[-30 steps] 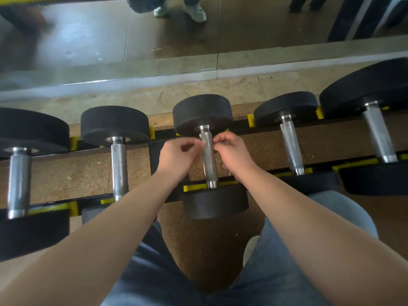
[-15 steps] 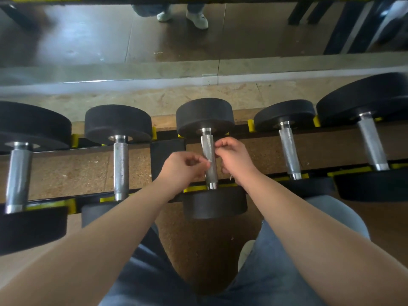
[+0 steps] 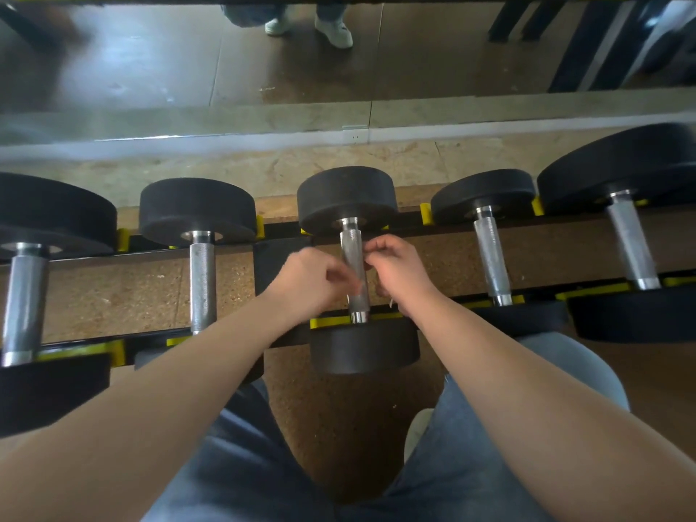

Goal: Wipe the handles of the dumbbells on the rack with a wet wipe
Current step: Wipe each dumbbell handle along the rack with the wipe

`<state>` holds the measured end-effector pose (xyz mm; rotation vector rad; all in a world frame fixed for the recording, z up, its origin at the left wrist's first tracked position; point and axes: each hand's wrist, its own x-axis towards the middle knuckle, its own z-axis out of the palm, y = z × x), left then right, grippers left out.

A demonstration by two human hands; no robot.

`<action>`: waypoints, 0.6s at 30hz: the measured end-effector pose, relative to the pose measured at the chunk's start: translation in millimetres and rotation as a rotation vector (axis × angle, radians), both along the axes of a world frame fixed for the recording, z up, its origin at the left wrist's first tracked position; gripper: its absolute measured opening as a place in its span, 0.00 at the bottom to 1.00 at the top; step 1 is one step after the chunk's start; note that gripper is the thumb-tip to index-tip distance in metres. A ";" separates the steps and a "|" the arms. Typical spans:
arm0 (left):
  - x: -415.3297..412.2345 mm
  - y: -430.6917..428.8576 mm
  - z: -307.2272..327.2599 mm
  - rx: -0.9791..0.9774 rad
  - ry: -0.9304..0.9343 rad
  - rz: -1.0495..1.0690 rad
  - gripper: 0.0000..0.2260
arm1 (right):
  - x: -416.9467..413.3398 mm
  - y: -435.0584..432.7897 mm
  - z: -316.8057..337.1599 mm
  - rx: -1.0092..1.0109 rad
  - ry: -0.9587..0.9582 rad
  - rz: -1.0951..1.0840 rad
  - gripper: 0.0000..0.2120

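**Both hands close on the middle dumbbell's handle**

The black round-headed dumbbell (image 3: 348, 199) lies across the black rack with yellow saddles (image 3: 327, 322), third of five in the row. Its knurled silver steel handle (image 3: 352, 250) points away from the person.

Both bare forearms reach forward over blue jeans (image 3: 241, 465) and meet at that handle. The left hand (image 3: 312, 280) sits knuckles-up against the handle's left side with its fingers bunched. Motion blur hides the fingertips, so I cannot tell whether they pinch anything.

The right hand (image 3: 401, 275) is at the handle's right side, fingers curled inward and tips touching the steel. A thin pale sliver of wet wipe (image 3: 391, 304) pokes out beneath its heel, gripped inside the curl.
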<state>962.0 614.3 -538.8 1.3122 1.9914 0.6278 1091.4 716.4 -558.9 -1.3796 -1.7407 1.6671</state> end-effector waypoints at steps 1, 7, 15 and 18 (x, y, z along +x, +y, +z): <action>4.1 -7.8 -0.9 -0.058 0.017 -0.082 0.01 | -0.4 0.1 0.1 0.001 -0.007 -0.002 0.06; 9.9 -7.0 -11.8 0.107 -0.165 0.262 0.02 | 0.1 0.6 2.7 -0.011 -0.019 0.011 0.07; 7.9 -18.9 -13.4 -0.036 -0.602 0.518 0.04 | 1.6 -1.0 3.3 -0.040 -0.031 0.000 0.06; 8.6 -33.9 -16.0 -0.191 -0.622 0.437 0.06 | -0.3 -0.9 3.1 -0.030 -0.060 0.007 0.07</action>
